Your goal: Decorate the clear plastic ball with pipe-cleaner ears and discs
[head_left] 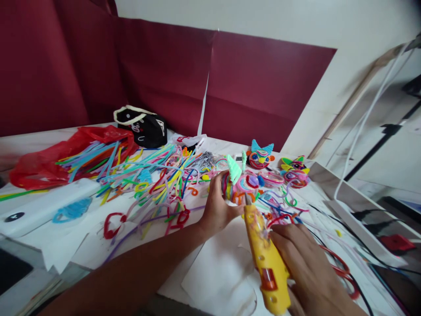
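Note:
My left hand (215, 204) is wrapped round a colourful pipe-cleaner figure (241, 186), a rounded thing with two pale green ear-like pieces on top and a purple and blue spot on its face. In my right hand (305, 263) is a yellow hot glue gun (267, 263), smeared with residue near its front. The gun's metal nozzle points away from me, at the lower front of the figure. Whether the nozzle touches the figure I cannot tell. Part of the figure is hidden behind my fingers and the nozzle. White paper (217, 272) lies below both hands.
Loose pipe cleaners (161, 169) spread across the left, by a red plastic bag (75, 149) and a black pouch (144, 129). Two similar figures, one with blue ears (259, 156), stand at the back right. A white power strip (365, 232) and red-handled scissors (342, 267) lie right.

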Tool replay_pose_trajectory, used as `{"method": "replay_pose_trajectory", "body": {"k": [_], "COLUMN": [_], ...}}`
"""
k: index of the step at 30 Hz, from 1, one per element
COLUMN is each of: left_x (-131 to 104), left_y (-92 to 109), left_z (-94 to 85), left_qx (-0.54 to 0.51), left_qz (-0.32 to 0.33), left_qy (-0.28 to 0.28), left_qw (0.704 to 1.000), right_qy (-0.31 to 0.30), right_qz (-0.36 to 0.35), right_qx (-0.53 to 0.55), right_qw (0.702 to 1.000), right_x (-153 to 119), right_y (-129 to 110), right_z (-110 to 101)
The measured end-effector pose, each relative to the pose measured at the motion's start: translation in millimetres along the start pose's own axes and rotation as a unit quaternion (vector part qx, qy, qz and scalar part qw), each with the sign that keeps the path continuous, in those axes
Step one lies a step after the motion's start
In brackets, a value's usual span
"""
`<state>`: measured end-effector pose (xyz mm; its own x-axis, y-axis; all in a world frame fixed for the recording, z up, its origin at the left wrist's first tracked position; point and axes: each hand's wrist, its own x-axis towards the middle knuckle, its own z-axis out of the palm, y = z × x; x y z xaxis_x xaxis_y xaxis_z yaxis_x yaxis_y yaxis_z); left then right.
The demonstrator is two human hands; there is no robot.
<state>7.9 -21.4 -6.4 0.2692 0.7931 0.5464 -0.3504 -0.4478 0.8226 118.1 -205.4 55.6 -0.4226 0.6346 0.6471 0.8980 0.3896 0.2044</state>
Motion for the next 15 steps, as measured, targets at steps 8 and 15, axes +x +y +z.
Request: {"method": "replay_pose_trajectory", "body": {"k": [8, 15], "left_x": [10.8, 16.7], "left_y": [10.6, 21.3], "left_z": [-4.8, -3.6], "left_qx": [-0.045, -0.122], "left_qz": [-0.034, -0.079], "left_qy": [-0.012, -0.037], "left_qw": [0.998, 0.989], "right_qy": [-0.085, -0.317], "right_qz": [0.032, 0.169], "right_qx": [0.064, 0.176], "right_qw": [0.994, 0.917], "right_x": [-38.2, -46.7], "right_y": [-1.1, -3.7], "right_z": [-3.1, 5.6]}}
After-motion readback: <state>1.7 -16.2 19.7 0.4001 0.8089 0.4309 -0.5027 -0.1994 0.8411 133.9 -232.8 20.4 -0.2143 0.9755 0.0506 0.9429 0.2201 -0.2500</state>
